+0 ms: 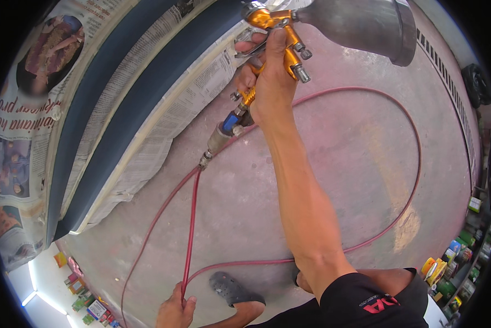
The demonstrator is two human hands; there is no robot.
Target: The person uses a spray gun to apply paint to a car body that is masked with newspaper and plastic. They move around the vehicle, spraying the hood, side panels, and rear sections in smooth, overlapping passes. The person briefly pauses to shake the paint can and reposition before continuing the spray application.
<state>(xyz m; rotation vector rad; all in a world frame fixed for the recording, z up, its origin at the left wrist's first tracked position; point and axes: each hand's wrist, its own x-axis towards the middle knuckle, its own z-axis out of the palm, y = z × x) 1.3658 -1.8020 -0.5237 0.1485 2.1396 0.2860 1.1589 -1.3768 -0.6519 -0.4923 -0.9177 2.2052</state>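
Observation:
My right hand [273,90] is closed around the handle of a gold spray gun [263,19], held up at the top with its fingers at the trigger. A large grey paint cup [357,27] is attached to the gun and tilts to the right. Below the handle hang a small valve with a blue lever [231,121] and a grey cylindrical fitting [218,141], joined to a red air hose [191,229]. At the lower edge, my left hand [175,310] grips that hose. Left of the gun stands a dark blue-grey panel [122,104], its surroundings masked with newspaper [193,98] and tape.
The hose loops widely over the concrete floor [355,164] on the right and passes near my shoe [229,287]. A slotted floor drain [448,76] runs along the right. Cans and boxes line shelves [461,268] at lower right; more boxes [87,298] stand at lower left.

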